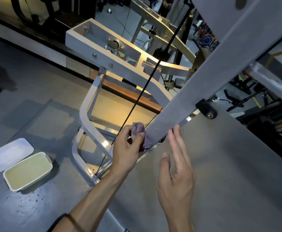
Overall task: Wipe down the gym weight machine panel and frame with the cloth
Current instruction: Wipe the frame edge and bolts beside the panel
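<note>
Purple cloth, one, pinched by left hand against frame; right hand spread.

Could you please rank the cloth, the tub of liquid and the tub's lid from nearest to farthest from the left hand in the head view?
1. cloth: in the left hand's grip.
2. tub of liquid: floor, lower left.
3. lid: just beyond the tub, farther left.
</note>
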